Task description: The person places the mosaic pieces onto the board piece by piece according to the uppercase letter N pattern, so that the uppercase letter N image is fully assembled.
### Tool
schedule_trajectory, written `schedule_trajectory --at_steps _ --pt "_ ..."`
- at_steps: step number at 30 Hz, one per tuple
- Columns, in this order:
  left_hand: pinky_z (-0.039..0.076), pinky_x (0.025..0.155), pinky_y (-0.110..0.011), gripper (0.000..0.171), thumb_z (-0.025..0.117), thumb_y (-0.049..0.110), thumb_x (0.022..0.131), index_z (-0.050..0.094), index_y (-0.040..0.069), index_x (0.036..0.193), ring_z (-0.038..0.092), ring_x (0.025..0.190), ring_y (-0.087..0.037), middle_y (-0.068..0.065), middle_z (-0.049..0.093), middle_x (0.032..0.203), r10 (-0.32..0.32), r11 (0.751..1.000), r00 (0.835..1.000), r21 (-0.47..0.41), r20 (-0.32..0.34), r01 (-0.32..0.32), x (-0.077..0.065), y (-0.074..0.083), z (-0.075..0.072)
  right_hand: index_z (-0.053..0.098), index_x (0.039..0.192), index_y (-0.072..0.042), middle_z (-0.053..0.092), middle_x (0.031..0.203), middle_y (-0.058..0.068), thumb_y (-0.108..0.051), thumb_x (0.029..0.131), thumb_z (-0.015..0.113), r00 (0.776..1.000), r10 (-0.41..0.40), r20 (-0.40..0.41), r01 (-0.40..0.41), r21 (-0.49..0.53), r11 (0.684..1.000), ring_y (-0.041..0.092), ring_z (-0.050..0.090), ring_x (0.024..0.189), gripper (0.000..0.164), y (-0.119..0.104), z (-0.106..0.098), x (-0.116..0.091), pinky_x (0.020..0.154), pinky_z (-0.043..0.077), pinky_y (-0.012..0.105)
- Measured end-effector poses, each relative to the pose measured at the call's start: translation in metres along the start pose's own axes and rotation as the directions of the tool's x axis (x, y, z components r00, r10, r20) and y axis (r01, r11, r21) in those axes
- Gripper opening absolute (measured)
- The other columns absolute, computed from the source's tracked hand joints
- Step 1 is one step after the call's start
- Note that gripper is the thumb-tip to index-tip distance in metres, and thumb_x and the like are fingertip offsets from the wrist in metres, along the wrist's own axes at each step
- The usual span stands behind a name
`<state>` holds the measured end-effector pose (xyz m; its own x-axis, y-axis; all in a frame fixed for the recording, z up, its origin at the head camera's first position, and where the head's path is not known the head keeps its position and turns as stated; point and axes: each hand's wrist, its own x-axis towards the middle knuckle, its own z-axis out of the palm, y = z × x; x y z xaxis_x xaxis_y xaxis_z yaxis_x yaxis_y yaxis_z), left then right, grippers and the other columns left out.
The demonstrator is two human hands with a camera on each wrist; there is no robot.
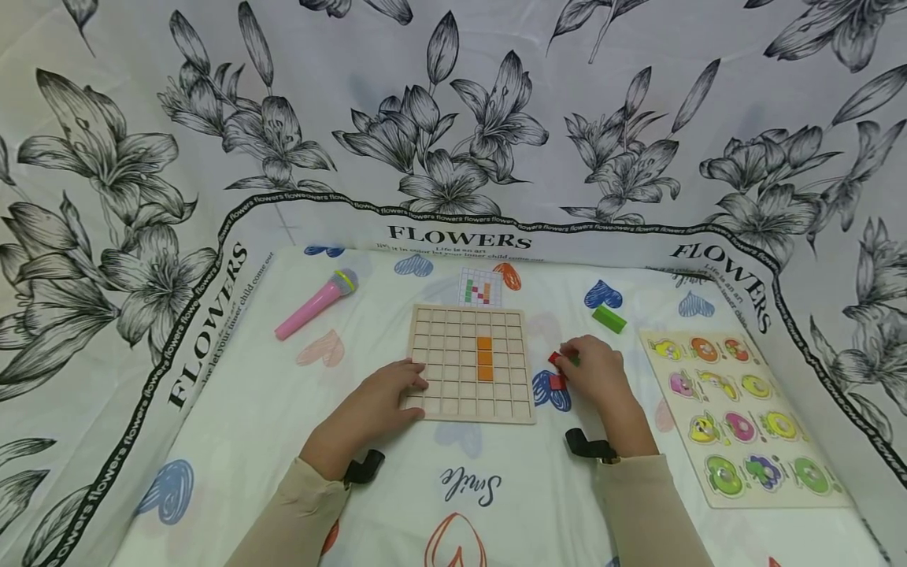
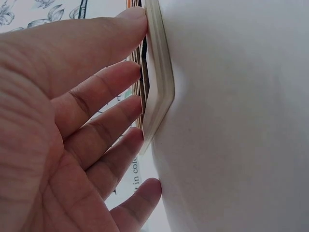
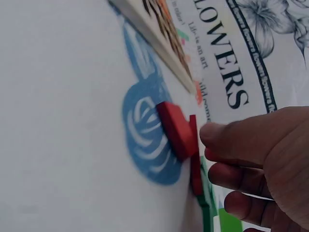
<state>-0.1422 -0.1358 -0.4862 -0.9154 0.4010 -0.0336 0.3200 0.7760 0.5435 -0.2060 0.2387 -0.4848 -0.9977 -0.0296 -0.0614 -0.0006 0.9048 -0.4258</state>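
Left hand [image 1: 379, 400] relaxed at nine o'clock on the wooden grid board [image 1: 446, 400], right hand [image 1: 597, 372], grip unclear, at three, we're seemingly gathering red blocks [image 3: 177, 129]; precise pinching needed.

I record one pale wooden grid board [image 1: 448, 403], lying flat; three orange squares [image 1: 485, 358] sit in its cells in a single column. To its right I find two small red blocks [image 1: 557, 383], near each other, one partly hidden.
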Motion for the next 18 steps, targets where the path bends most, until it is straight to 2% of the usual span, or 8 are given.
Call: schedule_trajectory --at_steps 12,18 --pt "0.032 0.119 -0.043 0.04 0.084 0.022 0.082 0.069 0.013 0.118 0.038 0.146 -0.022 -0.003 0.053 0.148 -0.017 1.0 1.0 -0.009 0.001 0.017 -0.0005 0.0007 0.0011 0.072 0.116 -0.01 0.063 0.117 0.011 -0.033 0.091 0.075 1.0 0.005 -0.001 -0.006 -0.014 1.0 0.031 0.055 0.113 0.033 0.0028 0.0073 -0.0017 0.097 0.04 0.054" --pt "0.033 0.119 -0.043 0.04 0.084 0.021 0.082 0.069 0.012 0.118 0.038 0.146 -0.023 -0.005 0.054 0.147 0.0 1.0 1.0 -0.014 -0.001 0.0 -0.0005 -0.0004 0.0006 0.069 0.108 -0.015 0.064 0.105 0.007 -0.027 0.092 0.075 1.0 0.021 0.009 -0.021 0.048 0.999 0.028 0.054 0.102 0.021 -0.0009 0.0062 -0.001 0.092 0.043 0.049"
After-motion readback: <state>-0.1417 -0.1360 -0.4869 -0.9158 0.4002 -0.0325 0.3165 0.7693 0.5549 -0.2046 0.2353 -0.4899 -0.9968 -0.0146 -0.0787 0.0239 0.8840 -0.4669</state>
